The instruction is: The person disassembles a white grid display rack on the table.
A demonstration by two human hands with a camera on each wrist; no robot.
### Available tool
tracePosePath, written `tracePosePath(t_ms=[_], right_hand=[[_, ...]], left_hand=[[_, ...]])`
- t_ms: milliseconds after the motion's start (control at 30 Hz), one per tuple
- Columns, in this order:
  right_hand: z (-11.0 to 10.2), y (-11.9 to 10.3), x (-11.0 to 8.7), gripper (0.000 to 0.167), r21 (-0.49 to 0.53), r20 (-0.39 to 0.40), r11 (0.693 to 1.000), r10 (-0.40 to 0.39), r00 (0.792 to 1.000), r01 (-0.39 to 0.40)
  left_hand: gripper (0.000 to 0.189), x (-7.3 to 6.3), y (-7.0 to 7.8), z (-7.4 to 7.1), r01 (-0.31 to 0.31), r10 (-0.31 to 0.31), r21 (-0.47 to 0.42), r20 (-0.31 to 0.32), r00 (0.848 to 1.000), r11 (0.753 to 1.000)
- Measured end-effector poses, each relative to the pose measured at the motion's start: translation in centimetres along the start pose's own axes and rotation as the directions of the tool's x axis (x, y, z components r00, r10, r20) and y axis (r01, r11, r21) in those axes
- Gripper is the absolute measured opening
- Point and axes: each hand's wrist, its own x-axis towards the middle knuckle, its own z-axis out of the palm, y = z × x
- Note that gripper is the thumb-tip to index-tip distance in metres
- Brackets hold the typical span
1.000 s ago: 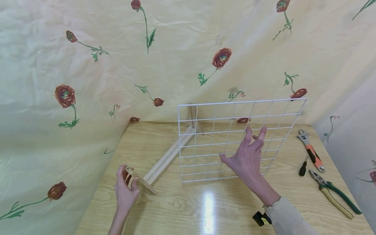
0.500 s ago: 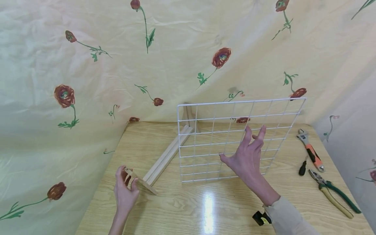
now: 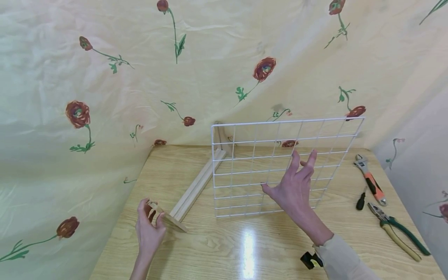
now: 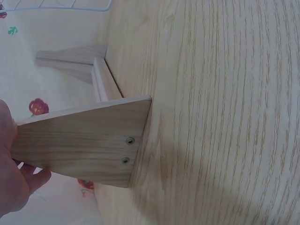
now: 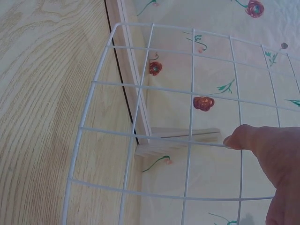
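Note:
My left hand (image 3: 150, 229) pinches the upper end of a tapered wooden end panel (image 4: 84, 140) with two screw heads in its face. The panel's lower edge meets the table. Pale wooden rails (image 3: 197, 186) run back from it to a second wooden upright (image 5: 187, 137), which shows behind the grid in the head view. My right hand (image 3: 295, 190) holds a white wire grid panel (image 3: 280, 121), fingers spread over its wires and thumb hooked at one. The grid stands tilted to the right of the rails, its left side overlapping the far upright in the head view.
At the right lie an adjustable wrench (image 3: 372, 182), a small black screwdriver (image 3: 361, 201) and pliers (image 3: 388, 224) with green and yellow handles. A small black object (image 3: 308, 260) sits by the right sleeve. Floral cloth (image 3: 210, 77) hangs behind the wooden table (image 3: 217, 249).
The far end of the wooden frame has swung left, while its near end stays in my left hand. My right hand and the wire grid have hardly moved.

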Motion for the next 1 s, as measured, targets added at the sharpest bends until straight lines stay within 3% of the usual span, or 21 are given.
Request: tracePosePath(t_ms=[433,1000], right_hand=[[0.03,-0.03,-0.07,0.138,-0.003,0.003,1.000,0.009,1.000,-0.009],[0.09,0.09,-0.09,0.138,-0.007,-0.007,1.000,-0.005,1.000,0.005]], left_hand=[[0.073,-0.16,0.01,-0.15,-0.025,0.026,0.058,-0.017,1.000,0.998],[0.073,-0.39,0.15,-0.21,-0.039,0.041,0.057,-0.033,0.999,0.998]])
